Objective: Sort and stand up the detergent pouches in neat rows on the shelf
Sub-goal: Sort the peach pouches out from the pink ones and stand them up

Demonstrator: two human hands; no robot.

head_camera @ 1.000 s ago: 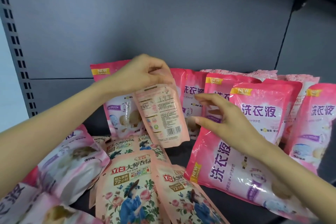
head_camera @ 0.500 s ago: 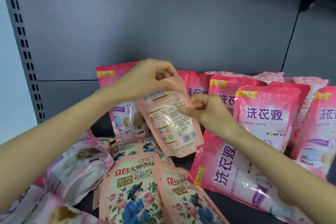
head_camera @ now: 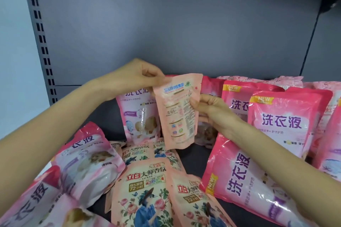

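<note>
Spotter: Pouch position?
Recorder: Small peach pouch held up off the shelf, mid-frame, printed back toward camera. Long axis near upright, top leaning to 11 o'clock.
Spotter: Hands?
Recorder: Left hand pinches its top corner, 10 o'clock side. Right hand pinches the side edge at 3 o'clock. Both on it, neither nearer.
Spotter: Where next?
Recorder: Judgement only. Floral pouches, likely its kind, lie flat at 6 o'clock below it. Standing pink pouch is just behind at 9 o'clock. Bare shelf shows near its base at 5 o'clock. Probably needs turning front-out, then lowering base-first.
</note>
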